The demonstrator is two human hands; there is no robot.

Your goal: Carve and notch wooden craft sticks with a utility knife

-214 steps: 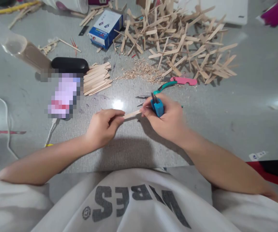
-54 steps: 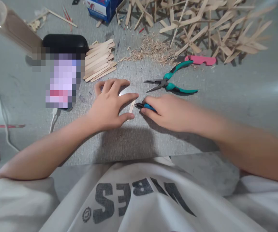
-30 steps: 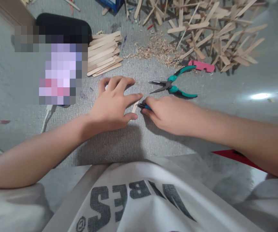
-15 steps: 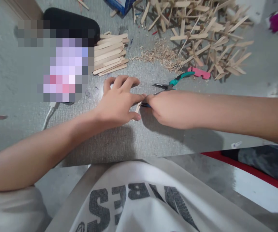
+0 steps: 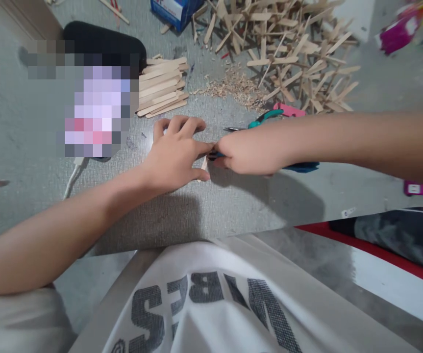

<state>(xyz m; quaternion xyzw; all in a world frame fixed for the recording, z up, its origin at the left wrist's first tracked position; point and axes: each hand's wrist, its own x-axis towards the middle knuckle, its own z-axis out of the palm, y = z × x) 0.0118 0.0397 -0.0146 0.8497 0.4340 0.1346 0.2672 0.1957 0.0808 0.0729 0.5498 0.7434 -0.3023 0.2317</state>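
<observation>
My left hand [image 5: 176,154] is over the table, its thumb and index finger pinching a wooden craft stick [image 5: 204,163] while the other fingers curl apart. My right hand [image 5: 244,152] is closed around a tool with a blue part [image 5: 216,155]; its kind is hidden by the fingers. The tool's front end meets the stick beside my left fingertips. Just beyond my right hand lie needle-nose pliers [image 5: 266,117] with teal handles, partly covered by the forearm. A dark blue thing [image 5: 301,167] shows below the forearm; whether it belongs to the held tool I cannot tell.
A neat stack of craft sticks [image 5: 162,87] lies beyond my left hand, near wood shavings [image 5: 235,88] and a large heap of sticks [image 5: 288,44]. A pink piece [image 5: 289,110], a blue box [image 5: 176,12], a black case [image 5: 104,41] and a blurred phone [image 5: 95,110] are around.
My right hand has turned slightly, and its forearm sits higher in view, covering more of the pliers. The dark blue thing now shows below it. My left hand keeps its pinch.
</observation>
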